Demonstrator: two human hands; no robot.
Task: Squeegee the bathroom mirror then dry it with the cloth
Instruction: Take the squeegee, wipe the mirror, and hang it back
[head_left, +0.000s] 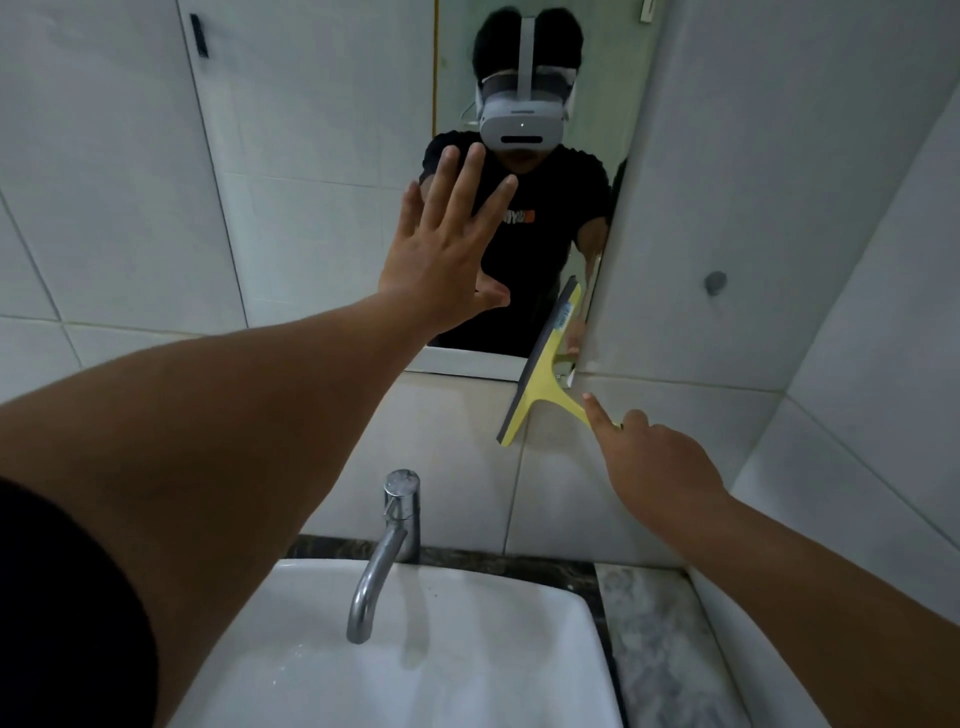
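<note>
Mirror glossy; left hand fingers spread flat. Right hand fingers pinch yellow plastic T-shaped squeegee w/ dark rubber blade.

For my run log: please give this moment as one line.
step: squeegee | right hand: holds squeegee at mirror lower edge | left hand: open

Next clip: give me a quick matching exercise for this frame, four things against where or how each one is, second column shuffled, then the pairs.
Column one:
1. left hand
2. right hand
3. yellow plastic squeegee
4. chrome metal tap

Column two:
A. blade upright across the mirror's lower edge
B. open, fingers spread, at the glass
C. over the white basin
D. closed on a yellow handle

Pairs: 1-B, 2-D, 3-A, 4-C
</note>
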